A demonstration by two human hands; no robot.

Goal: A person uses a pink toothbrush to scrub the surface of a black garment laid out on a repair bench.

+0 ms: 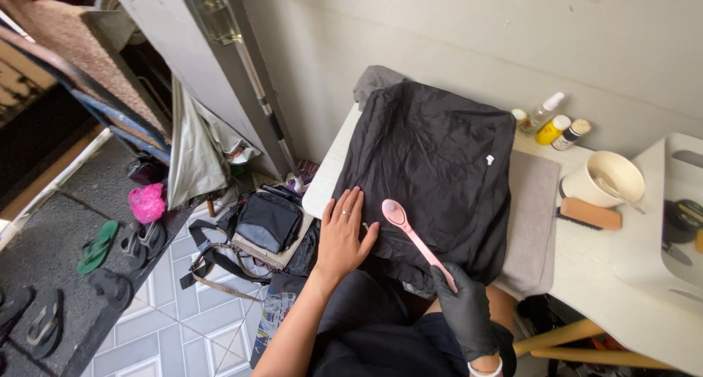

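Nearby, white bowl point(614, 178) with a stick inside.

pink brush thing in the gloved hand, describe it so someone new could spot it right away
Find the black garment spread over the white table. At its near edge, the black-gloved right hand grips a long pink brush. It is the only pink item on the dark cloth, beside the bare left hand.

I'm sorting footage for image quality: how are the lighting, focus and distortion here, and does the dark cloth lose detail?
Head view: soft, even daylight, no harsh glare; wide-angle bending at the edges; focus sharp throughout. The black wrinkled cloth keeps its folds, but the black-gloved right hand holding the pink long-handled brush nearly merges with it. The bare left hand stands out clearly.
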